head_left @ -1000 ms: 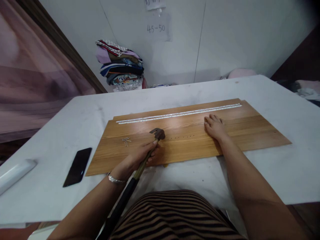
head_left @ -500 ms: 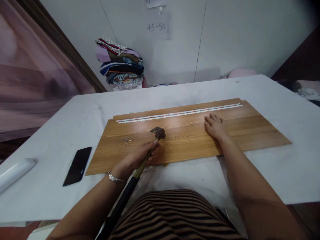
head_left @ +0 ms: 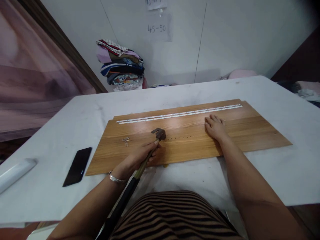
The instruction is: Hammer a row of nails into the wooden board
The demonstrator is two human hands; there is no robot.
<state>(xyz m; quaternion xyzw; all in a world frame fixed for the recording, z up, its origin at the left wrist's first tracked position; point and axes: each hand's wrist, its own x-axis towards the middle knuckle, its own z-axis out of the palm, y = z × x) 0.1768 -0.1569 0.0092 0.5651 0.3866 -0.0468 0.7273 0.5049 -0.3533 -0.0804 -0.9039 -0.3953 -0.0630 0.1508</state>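
My left hand (head_left: 143,154) is wrapped around the upper handle of a claw hammer (head_left: 160,134), close below its rusty head. The black grip of the hammer runs back toward my body. Its head is over a wood-grain board (head_left: 250,130), at the left end of a row of small dark dots (head_left: 183,137). My right hand (head_left: 216,127) rests on the board beyond the right end of that row, fingers laid on the surface and a little bent. Several loose nails (head_left: 126,141) lie on the board to the left of the hammer head.
Two white measuring strips (head_left: 180,114) run along the board's far side. A black phone (head_left: 78,166) and a white rounded object (head_left: 16,173) lie on the white-covered table (head_left: 50,133) at the left. Folded cloths (head_left: 122,65) are stacked by the wall behind.
The hammer head has shifted very slightly to the right with my left hand. The right hand stays in place on the board. The whole view has moved a little.
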